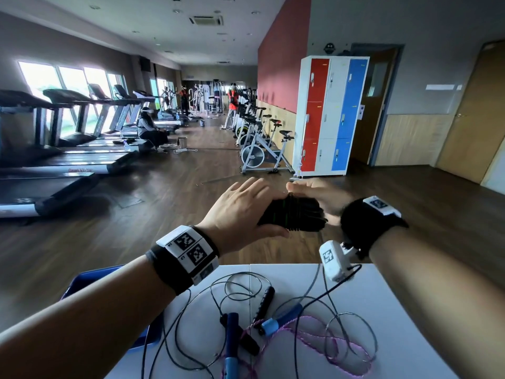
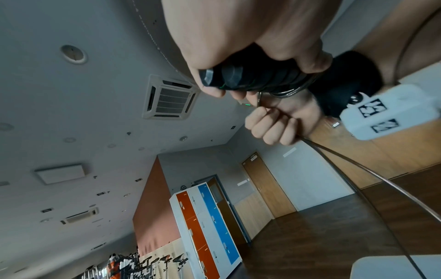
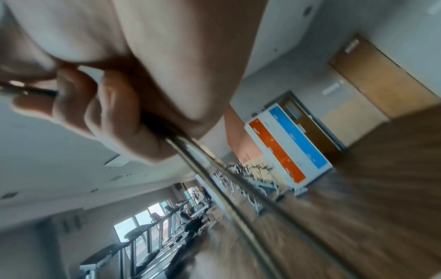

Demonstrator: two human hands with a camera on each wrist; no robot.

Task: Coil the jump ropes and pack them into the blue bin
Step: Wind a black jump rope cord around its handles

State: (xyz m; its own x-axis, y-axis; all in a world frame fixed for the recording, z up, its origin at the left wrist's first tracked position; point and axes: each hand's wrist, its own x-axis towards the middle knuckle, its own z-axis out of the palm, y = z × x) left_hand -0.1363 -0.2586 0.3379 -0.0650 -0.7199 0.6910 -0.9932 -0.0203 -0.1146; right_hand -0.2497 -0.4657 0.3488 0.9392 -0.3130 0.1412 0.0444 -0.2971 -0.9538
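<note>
Two black jump-rope handles (image 1: 292, 216), held side by side above the tabletop (image 1: 382, 310), lie crosswise, left to right, gripped by the left hand (image 1: 240, 212); the right hand (image 1: 317, 194) pinches the grey cord (image 2: 372, 169).

Gym: treadmills (image 1: 52, 149), lockers (image 1: 329, 116) (wood floor)

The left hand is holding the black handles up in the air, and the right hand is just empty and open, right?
Not quite. The left hand does hold the black ribbed jump-rope handles in the air, but the right hand is not empty: its fingers are curled round the thin grey rope cord, as the left wrist view shows.
</note>
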